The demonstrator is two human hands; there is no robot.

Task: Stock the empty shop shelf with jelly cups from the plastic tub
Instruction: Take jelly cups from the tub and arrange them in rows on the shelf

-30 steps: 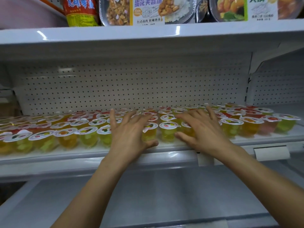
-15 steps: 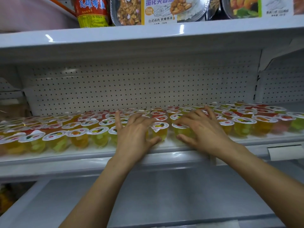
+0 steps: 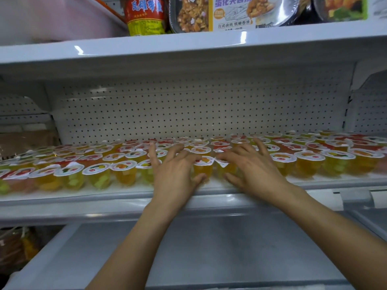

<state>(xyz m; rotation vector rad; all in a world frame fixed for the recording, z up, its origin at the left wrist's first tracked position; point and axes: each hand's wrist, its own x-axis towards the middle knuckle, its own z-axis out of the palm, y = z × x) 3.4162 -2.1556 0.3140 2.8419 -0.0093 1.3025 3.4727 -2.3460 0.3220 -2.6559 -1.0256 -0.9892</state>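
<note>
Lying spread and flat, gripping nothing, over lids of jelly cups [image 3: 98, 174] packed in rows across the shelf [image 3: 83, 197], with left hand [image 3: 176, 176] at 9 o'clock and right hand [image 3: 254, 172] at 3 o'clock of an orange cup [image 3: 202, 167], thumbs touching the front row.

The meal tray [image 3: 230, 15] has a paper sleeve with large purple characters 蛋花芙蓉汤, their tops cut off. Smaller black print beneath them reads 台式卤肉 软嫩香浓. Left of the meal tray, the red jar's [image 3: 144, 16] blue characters are too blurred to read.
</note>
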